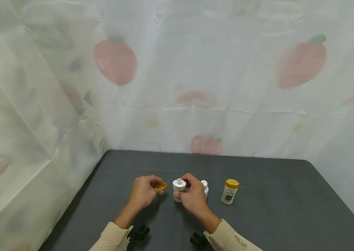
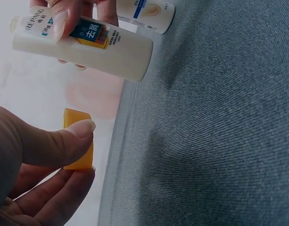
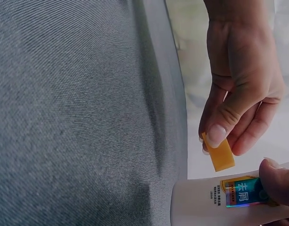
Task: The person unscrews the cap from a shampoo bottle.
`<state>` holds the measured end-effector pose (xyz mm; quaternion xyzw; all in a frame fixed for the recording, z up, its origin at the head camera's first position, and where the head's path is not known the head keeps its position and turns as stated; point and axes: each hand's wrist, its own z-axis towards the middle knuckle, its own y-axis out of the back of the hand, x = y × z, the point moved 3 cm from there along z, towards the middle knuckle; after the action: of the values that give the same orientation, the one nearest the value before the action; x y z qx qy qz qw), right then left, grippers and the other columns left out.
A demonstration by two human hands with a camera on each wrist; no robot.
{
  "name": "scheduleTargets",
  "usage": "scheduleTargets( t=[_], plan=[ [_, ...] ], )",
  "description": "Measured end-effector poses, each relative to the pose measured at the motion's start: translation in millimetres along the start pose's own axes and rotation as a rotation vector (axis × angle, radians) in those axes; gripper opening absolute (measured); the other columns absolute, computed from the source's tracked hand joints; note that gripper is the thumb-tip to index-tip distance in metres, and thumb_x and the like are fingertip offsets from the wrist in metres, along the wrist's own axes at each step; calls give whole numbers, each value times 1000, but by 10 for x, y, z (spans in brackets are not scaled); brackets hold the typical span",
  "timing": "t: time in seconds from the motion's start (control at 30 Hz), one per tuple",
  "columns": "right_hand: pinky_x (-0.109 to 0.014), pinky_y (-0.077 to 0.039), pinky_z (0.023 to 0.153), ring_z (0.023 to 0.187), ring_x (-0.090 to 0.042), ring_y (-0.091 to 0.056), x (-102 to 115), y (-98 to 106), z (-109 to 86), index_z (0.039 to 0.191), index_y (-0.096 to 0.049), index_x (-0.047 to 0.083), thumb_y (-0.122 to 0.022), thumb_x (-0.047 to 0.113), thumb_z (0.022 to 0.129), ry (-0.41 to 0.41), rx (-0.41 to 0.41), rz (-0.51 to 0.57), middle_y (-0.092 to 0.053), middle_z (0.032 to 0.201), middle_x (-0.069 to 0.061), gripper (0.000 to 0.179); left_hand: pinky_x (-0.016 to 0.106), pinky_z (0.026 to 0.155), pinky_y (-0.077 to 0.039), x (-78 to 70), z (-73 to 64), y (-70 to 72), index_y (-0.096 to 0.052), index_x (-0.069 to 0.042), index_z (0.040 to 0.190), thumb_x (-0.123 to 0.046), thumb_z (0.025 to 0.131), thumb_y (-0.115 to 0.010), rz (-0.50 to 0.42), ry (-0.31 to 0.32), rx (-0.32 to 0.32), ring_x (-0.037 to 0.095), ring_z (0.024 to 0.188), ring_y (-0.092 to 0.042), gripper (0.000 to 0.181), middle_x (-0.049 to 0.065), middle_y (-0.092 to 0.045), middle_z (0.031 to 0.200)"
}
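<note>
Between thumb and fingers, my left hand (image 1: 143, 191) pinches a yellow-orange bottle cap (image 1: 162, 186), its hollow underside showing in the head view. My right hand (image 1: 194, 195) grips a white shampoo bottle (image 1: 179, 185) around its upper part; the bare neck points up, uncapped. In the left wrist view the bottle (image 2: 102, 56) shows a blue and yellow label, and its base is lifted off the table. The cap (image 2: 80, 141) is apart from the bottle, a short gap to its left in the head view.
Behind my right hand stands a second white bottle (image 1: 205, 186) with a white cap, partly hidden. Farther right, a white bottle with a yellow cap (image 1: 231, 191) stands upright on the dark grey table (image 1: 274, 209). Fruit-printed white sheeting (image 1: 242, 122) hangs behind and at the left.
</note>
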<state>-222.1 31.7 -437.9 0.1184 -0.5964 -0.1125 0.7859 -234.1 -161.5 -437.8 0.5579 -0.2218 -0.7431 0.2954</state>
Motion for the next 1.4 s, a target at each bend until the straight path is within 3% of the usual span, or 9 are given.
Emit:
scheduleTargets(
  t=[0.4, 1.4],
  plan=[
    [-33, -64, 77, 97, -25, -71, -43, -46, 0, 99, -68, 7, -87, -11, 69, -4, 17, -12, -74, 100, -12, 39, 37, 72, -64, 44, -1, -54, -82, -7, 95, -2, 69, -94, 29, -12, 25, 19, 82, -77, 29, 6, -82, 90],
    [-36, -64, 79, 97, -24, -72, -136, -87, 10, 97, -67, 8, -86, -12, 68, -31, 28, 11, -73, 101, -12, 39, 30, 69, -59, 127, -24, -127, -81, -12, 86, -1, 65, -95, 50, -15, 65, 13, 76, -74, 28, -1, -80, 82]
  ],
)
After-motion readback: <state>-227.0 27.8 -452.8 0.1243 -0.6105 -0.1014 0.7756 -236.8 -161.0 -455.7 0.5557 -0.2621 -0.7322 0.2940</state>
